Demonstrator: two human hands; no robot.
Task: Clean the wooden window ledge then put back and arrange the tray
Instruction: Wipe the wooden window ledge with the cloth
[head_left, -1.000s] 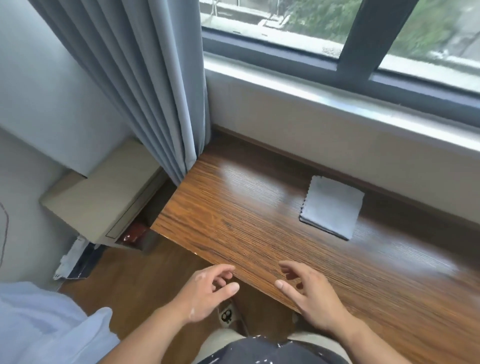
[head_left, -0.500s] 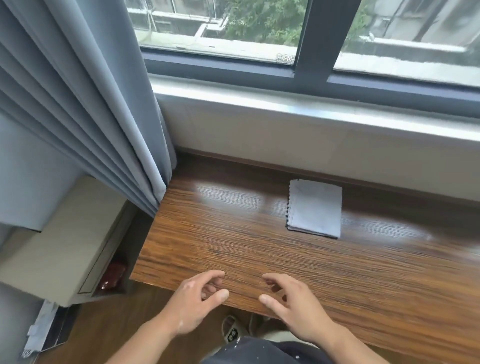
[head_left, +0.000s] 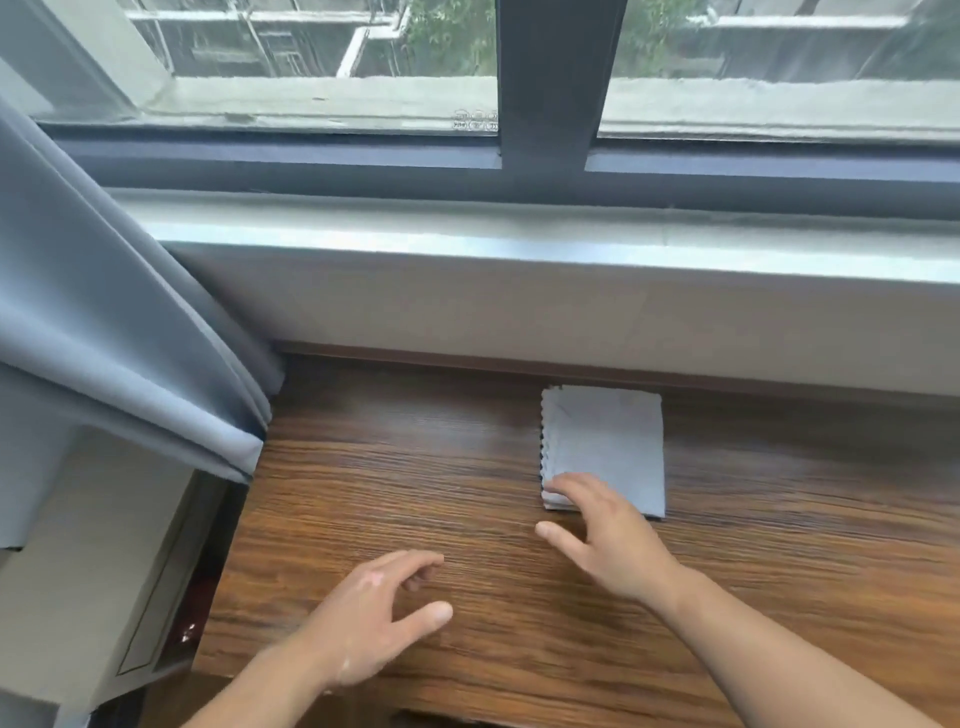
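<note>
Moved since half a second ago: right hand (head_left: 608, 540), gone forward from the near edge of the wooden window ledge (head_left: 363, 493) to the folded grey cloth (head_left: 608, 441); left hand (head_left: 374, 623) also a little further in over the wood.

- Right hand: fingers spread and only slightly bent, gripping nothing. Fingertips lie on the near-left corner of the cloth; thumb points left, off the cloth, over bare wood.
- Left hand: just left of and nearer than the right hand, low over the ledge, fingers loosely curled, holding nothing. Contact with the wood cannot be told.
- Cloth: flat on the ledge, extending beyond the right hand's fingertips, zigzag edge on its left side.
- Grey curtain (head_left: 104, 338): well to the left of the left hand, hanging past the ledge's left end.
- Dark window frame (head_left: 550, 78): far beyond both hands.
</note>
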